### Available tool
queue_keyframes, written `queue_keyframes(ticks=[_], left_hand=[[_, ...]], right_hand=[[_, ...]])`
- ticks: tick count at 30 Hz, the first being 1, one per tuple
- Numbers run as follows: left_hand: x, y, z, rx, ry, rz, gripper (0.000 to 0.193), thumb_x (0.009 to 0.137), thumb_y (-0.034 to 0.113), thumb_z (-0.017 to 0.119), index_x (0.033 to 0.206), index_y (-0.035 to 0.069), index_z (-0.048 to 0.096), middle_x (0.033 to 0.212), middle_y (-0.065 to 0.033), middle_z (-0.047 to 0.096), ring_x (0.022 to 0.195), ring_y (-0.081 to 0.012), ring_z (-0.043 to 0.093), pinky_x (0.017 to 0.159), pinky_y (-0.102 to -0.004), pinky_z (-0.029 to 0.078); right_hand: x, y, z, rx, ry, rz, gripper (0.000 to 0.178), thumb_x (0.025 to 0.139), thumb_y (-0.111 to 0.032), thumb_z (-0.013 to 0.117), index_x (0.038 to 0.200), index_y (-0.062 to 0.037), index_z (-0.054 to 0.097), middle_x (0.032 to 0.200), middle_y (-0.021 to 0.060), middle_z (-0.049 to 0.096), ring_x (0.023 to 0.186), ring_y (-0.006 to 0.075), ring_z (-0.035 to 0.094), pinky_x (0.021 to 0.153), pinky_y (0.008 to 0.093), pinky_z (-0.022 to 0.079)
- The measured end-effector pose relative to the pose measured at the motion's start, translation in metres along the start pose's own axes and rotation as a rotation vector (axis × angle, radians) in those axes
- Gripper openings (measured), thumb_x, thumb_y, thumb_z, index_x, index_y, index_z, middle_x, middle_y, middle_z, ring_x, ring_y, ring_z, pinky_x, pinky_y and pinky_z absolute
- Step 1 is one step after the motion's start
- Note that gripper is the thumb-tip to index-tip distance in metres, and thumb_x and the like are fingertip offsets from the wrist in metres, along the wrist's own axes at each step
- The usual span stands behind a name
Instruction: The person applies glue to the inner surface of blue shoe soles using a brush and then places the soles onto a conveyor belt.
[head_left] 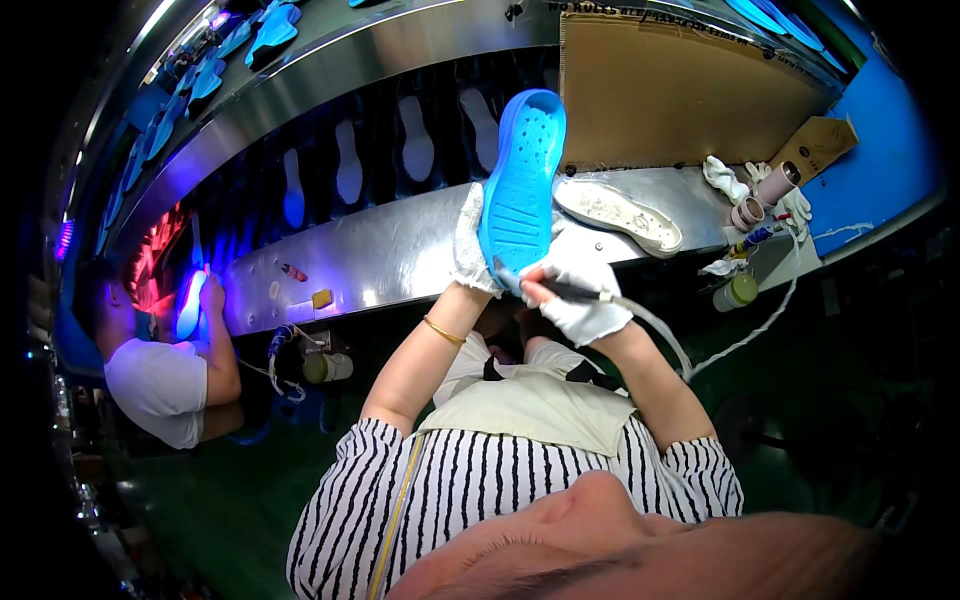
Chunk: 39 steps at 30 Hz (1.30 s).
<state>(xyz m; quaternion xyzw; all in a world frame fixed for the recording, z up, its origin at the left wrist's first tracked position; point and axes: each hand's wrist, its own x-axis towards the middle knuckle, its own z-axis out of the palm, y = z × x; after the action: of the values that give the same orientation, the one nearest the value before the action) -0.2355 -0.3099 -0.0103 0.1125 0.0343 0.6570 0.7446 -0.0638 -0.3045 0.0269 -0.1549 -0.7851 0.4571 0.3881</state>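
A bright blue shoe sole (523,175) is tilted up above the metal ledge, its holed toe end pointing away from me. My left hand (470,245), in a white glove, grips its left edge near the heel. In my right hand (580,298), gloved with some fingertips bare, is a brush (508,277) joined to a pale hose (655,322). The brush tip meets the inside of the sole at the heel. Just right of the blue sole, a white sole (622,215) lies on the ledge, partly covered by my right hand's side.
Behind the metal ledge (390,255), several dark insole shapes (415,138) lie in a row. A cardboard sheet (690,95) stands at the back right. Pink cups (776,184), white gloves (725,182) and a green-lidded jar (736,292) are at right. A co-worker (165,385) handles a sole at left.
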Motion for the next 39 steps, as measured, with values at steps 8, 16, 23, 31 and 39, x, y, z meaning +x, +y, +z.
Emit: queue_keyframes(ticks=[8, 16, 23, 31, 39], left_hand=[[-0.014, -0.007, -0.016, 0.036, 0.061, 0.076, 0.057, 0.091, 0.048, 0.036, 0.125, 0.002, 0.044, 0.119, -0.0162, 0.053, 0.105, -0.0288, 0.054, 0.094, -0.0393, 0.044], [-0.014, -0.011, -0.033, 0.571, 0.198, 0.183, 0.072, 0.088, 0.057, 0.037, 0.135, 0.003, 0.034, 0.128, -0.0189, 0.047, 0.113, -0.0331, 0.050, 0.101, -0.0449, 0.037], [-0.021, -0.025, 0.018, 0.162, 0.092, -0.027, 0.065, 0.090, 0.050, 0.041, 0.131, -0.001, 0.037, 0.120, -0.0207, 0.053, 0.104, -0.0361, 0.056, 0.091, -0.0493, 0.046], [-0.025, -0.002, -0.001, 0.157, 0.148, -0.006, 0.056, 0.091, 0.043, 0.045, 0.127, 0.000, 0.042, 0.114, -0.0201, 0.056, 0.097, -0.0323, 0.060, 0.086, -0.0451, 0.051], [-0.028, -0.001, 0.005, 0.362, 0.101, -0.002, 0.064, 0.088, 0.045, 0.051, 0.132, 0.000, 0.035, 0.120, -0.0211, 0.052, 0.103, -0.0326, 0.058, 0.089, -0.0480, 0.049]], right_hand=[[0.025, 0.026, -0.017, -0.100, 0.253, -0.113, 0.005, 0.079, 0.003, 0.063, 0.083, -0.0004, 0.062, 0.075, 0.0057, 0.062, 0.064, 0.0107, 0.057, 0.059, 0.0242, 0.047], [0.029, 0.003, -0.010, 0.333, 0.013, 0.190, 0.007, 0.076, 0.001, 0.066, 0.078, -0.0046, 0.063, 0.072, 0.0054, 0.060, 0.062, 0.0145, 0.059, 0.058, 0.0267, 0.047], [0.070, 0.044, -0.049, -0.070, 0.408, 0.099, 0.004, 0.079, -0.002, 0.065, 0.082, -0.0013, 0.062, 0.072, 0.0032, 0.060, 0.063, 0.0088, 0.055, 0.059, 0.0224, 0.045], [0.018, 0.027, -0.039, 0.050, 0.065, -0.103, 0.019, 0.066, 0.006, 0.070, 0.080, -0.0048, 0.064, 0.083, 0.0086, 0.064, 0.078, 0.0196, 0.061, 0.074, 0.0306, 0.048], [0.044, -0.003, -0.072, -0.329, -0.102, -0.372, 0.016, 0.066, 0.006, 0.066, 0.078, -0.0037, 0.061, 0.079, 0.0101, 0.062, 0.076, 0.0270, 0.061, 0.068, 0.0341, 0.049]])
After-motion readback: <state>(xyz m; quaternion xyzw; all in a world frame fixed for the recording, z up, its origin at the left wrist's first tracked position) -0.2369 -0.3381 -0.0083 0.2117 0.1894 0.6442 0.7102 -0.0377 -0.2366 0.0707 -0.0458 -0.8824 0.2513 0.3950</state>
